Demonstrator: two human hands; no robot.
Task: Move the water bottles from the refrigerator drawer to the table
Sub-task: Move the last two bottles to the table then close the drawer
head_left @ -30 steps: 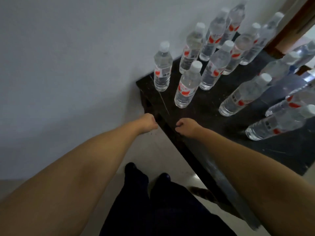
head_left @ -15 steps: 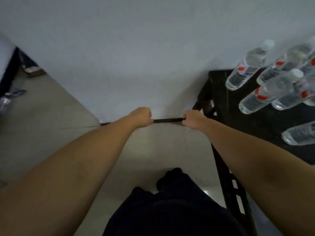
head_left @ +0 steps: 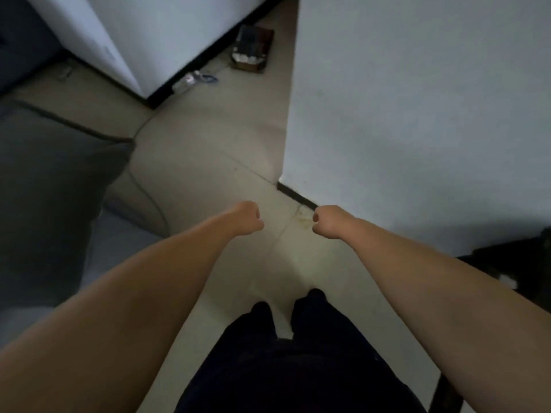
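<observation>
View turned away from the table; bottles out of frame.

The water bottles seen in both earlier frames are no longer in view, and only a dark corner of the table (head_left: pixel 507 263) remains at the right edge. The wall corner (head_left: pixel 283 180) now stands ahead where a flat wall filled the frame. The white refrigerator (head_left: pixel 134 34), a small box (head_left: pixel 252 50) on the floor beside it, and a grey cushion (head_left: pixel 50 180) at left have entered the view. The left hand (head_left: pixel 247 217) and right hand (head_left: pixel 326 222), both curled, now hang over bare floor instead of the table edge.
</observation>
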